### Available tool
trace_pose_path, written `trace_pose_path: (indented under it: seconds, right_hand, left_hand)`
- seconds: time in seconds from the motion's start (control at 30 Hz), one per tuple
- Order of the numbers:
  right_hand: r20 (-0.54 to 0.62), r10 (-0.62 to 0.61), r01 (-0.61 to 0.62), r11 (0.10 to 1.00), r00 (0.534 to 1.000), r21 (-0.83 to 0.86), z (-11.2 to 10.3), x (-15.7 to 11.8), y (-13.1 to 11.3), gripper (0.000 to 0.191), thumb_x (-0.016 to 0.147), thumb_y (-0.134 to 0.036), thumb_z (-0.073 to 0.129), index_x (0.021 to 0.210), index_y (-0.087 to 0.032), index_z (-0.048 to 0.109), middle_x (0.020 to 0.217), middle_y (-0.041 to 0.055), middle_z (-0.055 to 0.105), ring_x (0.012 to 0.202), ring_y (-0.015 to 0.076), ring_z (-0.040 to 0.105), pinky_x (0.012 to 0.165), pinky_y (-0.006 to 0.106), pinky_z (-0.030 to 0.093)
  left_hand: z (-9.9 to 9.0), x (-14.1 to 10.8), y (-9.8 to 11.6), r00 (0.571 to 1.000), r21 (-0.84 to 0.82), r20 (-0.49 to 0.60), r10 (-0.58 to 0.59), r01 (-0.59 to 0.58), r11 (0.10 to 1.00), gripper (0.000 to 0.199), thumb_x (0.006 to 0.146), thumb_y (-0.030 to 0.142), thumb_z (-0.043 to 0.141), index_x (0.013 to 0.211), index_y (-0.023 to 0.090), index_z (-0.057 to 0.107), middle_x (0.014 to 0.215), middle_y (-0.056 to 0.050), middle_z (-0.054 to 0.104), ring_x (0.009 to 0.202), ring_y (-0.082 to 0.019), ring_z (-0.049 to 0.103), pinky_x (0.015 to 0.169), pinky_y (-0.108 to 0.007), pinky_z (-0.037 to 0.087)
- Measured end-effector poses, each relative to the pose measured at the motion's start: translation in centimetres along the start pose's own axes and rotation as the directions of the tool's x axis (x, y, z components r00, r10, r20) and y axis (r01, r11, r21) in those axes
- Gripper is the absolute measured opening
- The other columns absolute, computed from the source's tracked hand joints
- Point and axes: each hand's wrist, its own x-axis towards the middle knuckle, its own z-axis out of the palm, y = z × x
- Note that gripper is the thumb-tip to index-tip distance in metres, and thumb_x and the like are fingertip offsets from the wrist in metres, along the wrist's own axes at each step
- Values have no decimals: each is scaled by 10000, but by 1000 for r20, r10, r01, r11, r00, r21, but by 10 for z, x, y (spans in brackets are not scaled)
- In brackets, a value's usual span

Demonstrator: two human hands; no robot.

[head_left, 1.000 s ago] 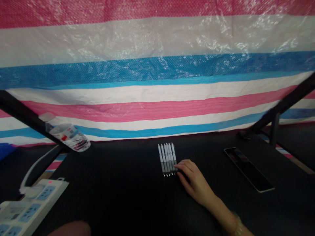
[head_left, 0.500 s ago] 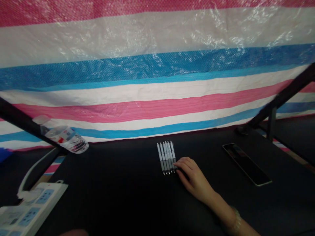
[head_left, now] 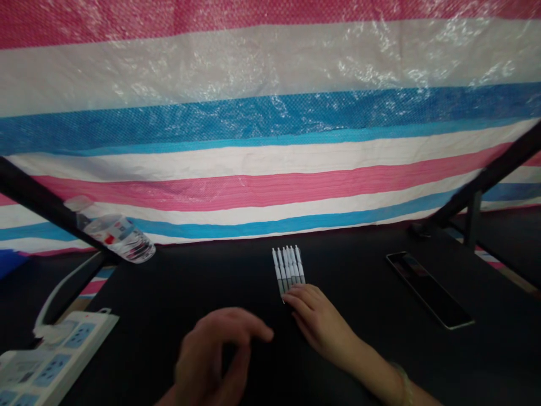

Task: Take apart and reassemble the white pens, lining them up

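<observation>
Six slim white-and-grey plastic pens [head_left: 290,263] lie side by side, central on the smooth black table [head_left: 190,276]. The right hand [head_left: 318,317] covers most near ends, its grip unclear; the left hand [head_left: 202,348], loosely curled, empty, is near-left. Uneven finger pressure could skew the row.

Striped sheeting [head_left: 270,121] behind a black table [head_left: 203,276]
It catches the light in pink, white and blue (rather crinkly, from here); dark bars [head_left: 486,177] slant at either side.
</observation>
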Motion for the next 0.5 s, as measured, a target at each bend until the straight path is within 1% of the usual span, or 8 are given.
trace_pose_path:
  seconds: [0.03,0.07,0.1,0.17,0.23,0.3,0.4,0.5]
  right_hand:
    - [32,-48,50,995,998,-81,4,3,-2,412,937,-61,524,1340,-141,558,1279,145,671,1198,301,592,1025,497,493]
    - [48,-102,109,980,994,-168,9,6,-3,402,942,-73,538,1340,-122,561,1292,156,670,1220,330,581,1029,532,482]
    - [60,-147,158,957,987,-244,14,8,-4,367,951,-91,553,1316,-107,580,1296,167,672,1232,348,575,1026,548,479]
    - [83,-212,227,908,974,-353,24,12,-2,297,957,-103,572,1249,-88,623,1251,173,694,1201,355,594,1031,568,465]
    - [98,-255,273,874,962,-403,31,14,1,213,958,-112,582,1153,-90,665,1134,156,731,1094,326,638,1018,545,472]
    - [104,-290,306,856,951,-417,34,14,3,160,962,-111,573,1078,-102,684,1021,128,743,998,295,652,1008,522,475]
    - [90,-377,380,835,922,-398,31,13,5,167,979,-105,531,1022,-117,692,879,84,730,907,261,647,1020,515,453]
    - [64,-443,433,820,894,-374,25,13,4,192,992,-106,511,1073,-121,684,888,69,730,910,245,642,1028,492,444]
  left_hand:
    - [7,9,-10,998,12,51,37,-38,999,44,895,206,664,876,237,688,824,-50,739,769,-219,702,730,-362,587]
    - [14,16,-20,995,44,86,41,-45,998,88,883,150,638,884,231,673,810,-38,735,747,-211,706,709,-346,576]
    - [19,22,-31,996,59,91,5,-10,998,118,870,112,615,882,223,652,803,-29,732,720,-201,708,690,-333,570]
    - [26,29,-51,995,35,22,-97,96,995,134,866,95,571,920,216,592,834,-29,749,719,-200,720,696,-336,564]
    - [26,29,-65,986,26,-20,-163,164,986,130,863,104,561,940,210,560,865,-37,759,741,-203,725,719,-345,554]
    - [24,26,-73,979,12,-35,-201,201,979,127,860,118,564,946,209,540,854,-33,758,735,-202,722,728,-348,543]
    - [20,23,-74,970,-13,-59,-237,237,972,130,858,144,567,958,212,519,858,-32,756,738,-204,718,704,-340,531]
    - [20,24,-73,960,-50,-82,-269,266,963,153,859,166,570,983,217,497,861,-31,756,734,-205,715,670,-329,523]
